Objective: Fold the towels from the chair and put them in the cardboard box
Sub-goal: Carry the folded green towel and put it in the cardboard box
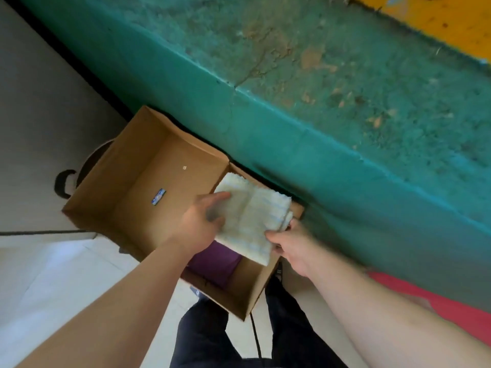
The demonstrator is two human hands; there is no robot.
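A folded cream towel point(251, 216) with faint blue stripes hangs over the open cardboard box point(239, 296). My left hand point(203, 221) holds its left edge, thumb on top. My right hand point(288, 244) pinches its lower right corner. Inside the box, under the cream towel, lies a purple towel point(212, 261). The box's large lid flap point(132, 181) lies open to the left, with a small blue sticker on it.
A worn teal wall point(318, 102) runs right behind the box. A dark round pot with a handle point(66, 181) sits under the flap at left. A red surface point(438, 301) shows at right. A black cable runs between my legs on the pale tiled floor.
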